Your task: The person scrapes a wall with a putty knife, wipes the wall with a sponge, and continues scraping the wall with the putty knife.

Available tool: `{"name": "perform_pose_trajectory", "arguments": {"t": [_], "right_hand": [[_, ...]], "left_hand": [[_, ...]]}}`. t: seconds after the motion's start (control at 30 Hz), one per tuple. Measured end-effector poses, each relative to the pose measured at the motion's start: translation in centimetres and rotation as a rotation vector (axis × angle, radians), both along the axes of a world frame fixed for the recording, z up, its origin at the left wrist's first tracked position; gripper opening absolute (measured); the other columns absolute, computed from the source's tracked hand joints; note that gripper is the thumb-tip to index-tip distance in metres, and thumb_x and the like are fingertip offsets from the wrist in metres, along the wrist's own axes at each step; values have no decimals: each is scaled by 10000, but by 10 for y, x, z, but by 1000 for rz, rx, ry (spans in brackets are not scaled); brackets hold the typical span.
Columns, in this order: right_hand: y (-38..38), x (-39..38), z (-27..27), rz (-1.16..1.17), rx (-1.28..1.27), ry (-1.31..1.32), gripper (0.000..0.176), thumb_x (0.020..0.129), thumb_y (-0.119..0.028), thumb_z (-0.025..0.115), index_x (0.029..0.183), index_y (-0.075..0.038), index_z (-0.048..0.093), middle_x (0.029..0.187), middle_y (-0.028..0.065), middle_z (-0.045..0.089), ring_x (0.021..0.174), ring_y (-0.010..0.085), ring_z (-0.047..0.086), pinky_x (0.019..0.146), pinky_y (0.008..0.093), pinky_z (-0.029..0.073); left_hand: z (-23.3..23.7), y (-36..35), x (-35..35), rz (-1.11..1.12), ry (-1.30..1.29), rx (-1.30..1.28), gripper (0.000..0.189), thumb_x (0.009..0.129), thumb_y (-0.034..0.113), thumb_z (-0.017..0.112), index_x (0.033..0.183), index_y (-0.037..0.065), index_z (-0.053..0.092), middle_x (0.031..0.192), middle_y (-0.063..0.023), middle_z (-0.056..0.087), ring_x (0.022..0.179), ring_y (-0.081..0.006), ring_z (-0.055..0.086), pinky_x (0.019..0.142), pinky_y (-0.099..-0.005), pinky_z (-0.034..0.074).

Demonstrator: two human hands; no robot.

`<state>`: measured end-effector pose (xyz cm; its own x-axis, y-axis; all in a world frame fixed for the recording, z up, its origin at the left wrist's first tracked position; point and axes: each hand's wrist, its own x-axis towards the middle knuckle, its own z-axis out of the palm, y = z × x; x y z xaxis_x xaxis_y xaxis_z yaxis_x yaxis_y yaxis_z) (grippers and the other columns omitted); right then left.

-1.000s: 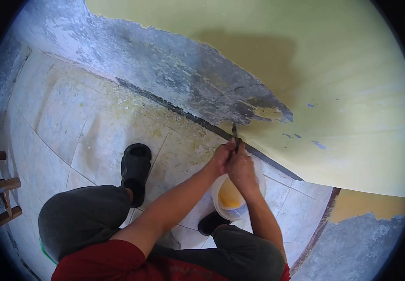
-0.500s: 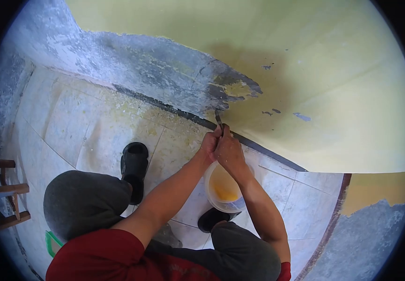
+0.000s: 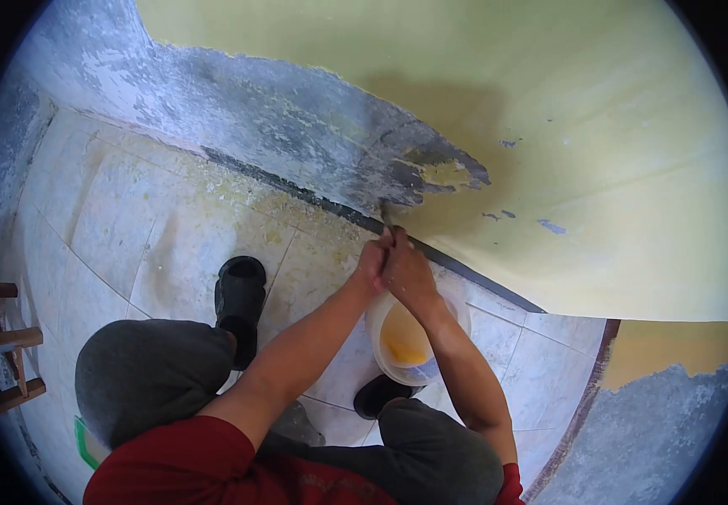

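Observation:
A scraper (image 3: 386, 214), its thin blade slightly blurred, meets the foot of the wall at the lower edge of a bare grey patch (image 3: 280, 126). My right hand (image 3: 408, 273) is closed around its handle. Pressed against the right hand, my left hand (image 3: 370, 263) is also closed on the handle, though its fingers are mostly hidden. Yellow paint (image 3: 600, 168) covers the wall to the right, with small chipped spots. Partly under my right forearm stands a whitish bucket (image 3: 462, 324) with something yellow inside.
Paint flakes (image 3: 271, 206) litter the tiled floor along the dark skirting strip (image 3: 482, 282). A wooden stool (image 3: 6, 341) stands at the left, and a green-edged object (image 3: 86, 443) lies beside my knee. My feet in black sandals (image 3: 241, 299) flank the work spot.
The blade has shifted slightly left and down along the wall base, and both hands moved a little with it. The view has tilted slightly.

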<state>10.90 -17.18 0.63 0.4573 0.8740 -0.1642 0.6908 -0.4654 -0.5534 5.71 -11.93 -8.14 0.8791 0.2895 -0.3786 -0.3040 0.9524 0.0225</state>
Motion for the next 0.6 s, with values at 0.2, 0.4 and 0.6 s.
{"name": "perform_pose_trajectory", "arguments": {"t": [0.2,0.4,0.6], "right_hand": [[-10,1,35,-117,-120,-17,324,897,-184,388,1189,-48,353,870,323,589,777,486,586,680,557,467],[15,-5,1,7,-133,-91,305,900,-174,388,1172,-37,381,897,304,590,763,476,593,677,540,481],[5,0,26,-28,-166,-59,323,894,-175,400,1184,-33,383,911,303,578,785,472,587,686,550,464]], "left_hand": [[-3,-11,21,69,-74,21,221,958,241,390,1074,113,528,969,-82,602,887,-206,592,797,-336,487],[-14,13,-3,16,-87,-18,230,947,231,401,1102,102,513,981,-84,596,895,-207,589,828,-342,477],[-12,-10,11,28,-25,-63,263,942,191,378,1156,93,496,984,-93,595,927,-216,585,851,-359,472]]}}
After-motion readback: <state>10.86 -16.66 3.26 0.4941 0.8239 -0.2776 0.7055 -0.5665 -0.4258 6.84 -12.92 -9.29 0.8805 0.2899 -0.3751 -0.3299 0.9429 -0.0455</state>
